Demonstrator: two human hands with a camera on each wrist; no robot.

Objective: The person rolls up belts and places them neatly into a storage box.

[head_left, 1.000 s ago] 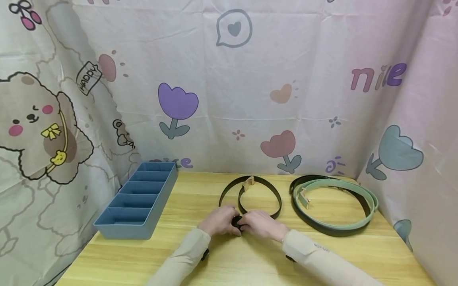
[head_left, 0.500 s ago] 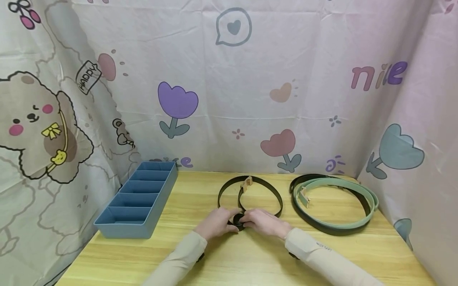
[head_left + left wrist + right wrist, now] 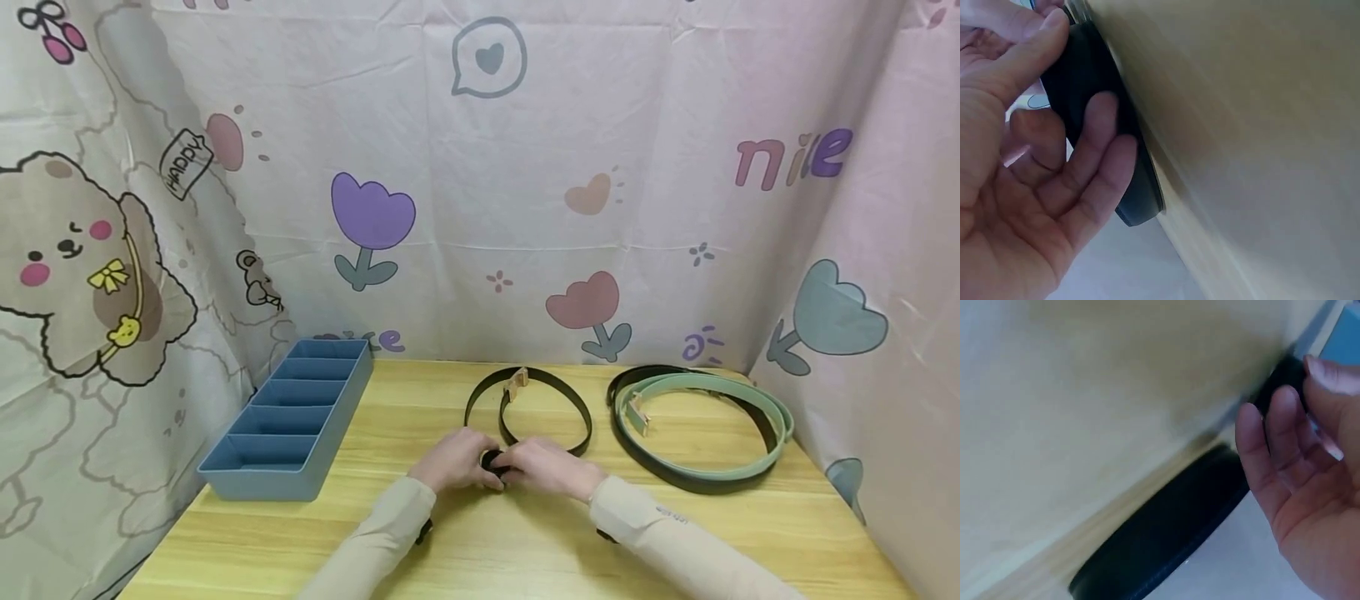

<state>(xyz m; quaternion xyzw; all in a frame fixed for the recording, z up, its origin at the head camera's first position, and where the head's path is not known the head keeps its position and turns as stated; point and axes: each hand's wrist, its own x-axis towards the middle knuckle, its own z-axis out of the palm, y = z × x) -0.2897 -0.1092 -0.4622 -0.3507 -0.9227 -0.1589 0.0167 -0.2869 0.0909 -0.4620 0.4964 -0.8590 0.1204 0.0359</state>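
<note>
A thin black belt (image 3: 587, 417) lies in a loose loop on edge mid-table, its gold-toned buckle (image 3: 516, 383) at the far side. The near end is wound into a small coil (image 3: 491, 459) between my two hands. My left hand (image 3: 459, 460) grips the coil from the left; in the left wrist view its fingers press along the outer black band (image 3: 1085, 69). From the right, my right hand (image 3: 551, 468) pinches the coil between thumb and fingers. In the right wrist view, a stretch of the band (image 3: 1166, 519) runs out past that hand. Fingers partly hide the coil.
A blue tray with several compartments (image 3: 258, 486) stands at the left of the wooden table (image 3: 510, 558). To the right, a light green belt (image 3: 720, 383) is looped together with a wider black belt (image 3: 675, 479). A patterned curtain (image 3: 480, 167) hangs behind.
Both hands shift slightly around the coil, and the left hand's fingers close in over it again. The loop's left side has moved a little to the right. Tray and other belts are unmoved.
</note>
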